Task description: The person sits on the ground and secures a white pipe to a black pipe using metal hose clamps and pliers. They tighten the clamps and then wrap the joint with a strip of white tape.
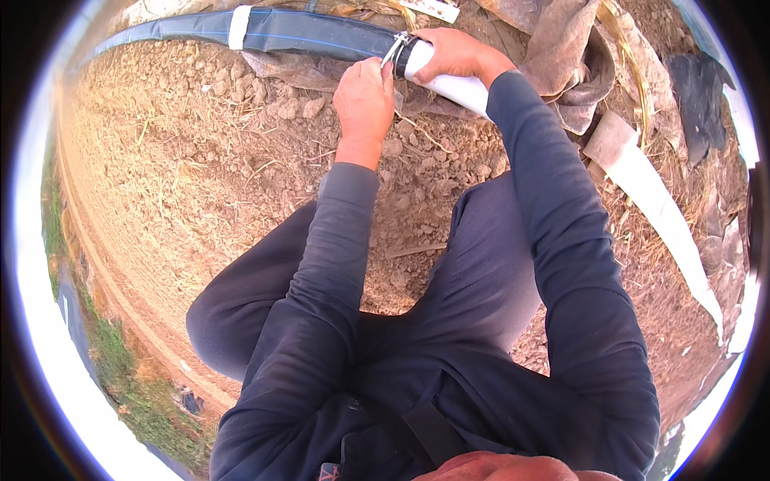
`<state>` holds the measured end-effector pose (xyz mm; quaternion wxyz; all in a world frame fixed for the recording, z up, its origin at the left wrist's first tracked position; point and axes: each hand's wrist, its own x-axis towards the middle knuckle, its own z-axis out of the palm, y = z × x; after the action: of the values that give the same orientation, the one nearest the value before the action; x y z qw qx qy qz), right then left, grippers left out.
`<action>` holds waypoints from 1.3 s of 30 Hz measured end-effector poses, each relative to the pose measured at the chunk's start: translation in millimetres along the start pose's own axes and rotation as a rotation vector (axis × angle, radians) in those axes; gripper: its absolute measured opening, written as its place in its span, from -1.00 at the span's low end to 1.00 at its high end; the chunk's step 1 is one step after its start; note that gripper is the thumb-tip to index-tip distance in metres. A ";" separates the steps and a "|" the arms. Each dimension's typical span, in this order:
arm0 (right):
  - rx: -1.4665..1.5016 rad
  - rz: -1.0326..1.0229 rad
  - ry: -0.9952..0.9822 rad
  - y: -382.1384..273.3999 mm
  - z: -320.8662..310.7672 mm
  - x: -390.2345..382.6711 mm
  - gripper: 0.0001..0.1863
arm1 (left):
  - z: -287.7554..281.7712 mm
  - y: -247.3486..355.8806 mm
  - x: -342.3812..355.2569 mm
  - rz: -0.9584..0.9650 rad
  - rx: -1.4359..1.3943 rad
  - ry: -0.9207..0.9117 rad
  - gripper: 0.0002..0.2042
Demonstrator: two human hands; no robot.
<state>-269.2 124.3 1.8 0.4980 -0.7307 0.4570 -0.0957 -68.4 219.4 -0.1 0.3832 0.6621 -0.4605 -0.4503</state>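
1. The work in hand appears to be fastening a joint: the dark blue hose [321,34], lying at the far side and running off to the left, meets the white pipe [464,93] at a black collar [404,62], in front of the person and slightly right of centre.
2. The right hand [455,54] reaches over the pipe just right of the collar, its fingers wrapped around it, seemingly to steady it.
3. The left hand [362,103] comes up from the near side; its thumb and forefinger are pinched together on a pale strand [398,42] at the joint. Whether that is wire or a slim tool is too small to tell.
4. In my judgement, the next move calls for holding the pipe firm against rolling while the strand is drawn snug; the hose could slip or twist if that hold loosened.
5. Farther left, a white band [239,27] circles the hose.
6. The ground [200,152] is dry, cloddy soil strewn with straw. Brownish cloth [557,52] lies crumpled at far right, with a white strip [654,191] nearer and a black sheet [696,100] beyond.
7. The setting is outdoors, with greenery [120,369] along the left edge.
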 end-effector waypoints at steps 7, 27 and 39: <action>0.007 0.031 -0.008 -1.2 -1.2 0.4 -0.12 | -4.7 7.4 1.9 -0.553 -0.929 -0.225 -0.51; 0.020 0.008 -0.012 -4.8 -3.8 -1.3 -0.26 | -10.5 5.7 9.9 -0.578 -1.102 -0.361 -0.59; -0.062 -0.005 0.024 1.4 2.2 2.4 -0.26 | -6.0 22.3 1.4 0.565 0.746 0.163 -0.76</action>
<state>-267.3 123.7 -1.1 0.4693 -0.7457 0.4640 -0.0916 -68.4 212.4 22.0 0.2614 0.6365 -0.7213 -0.0789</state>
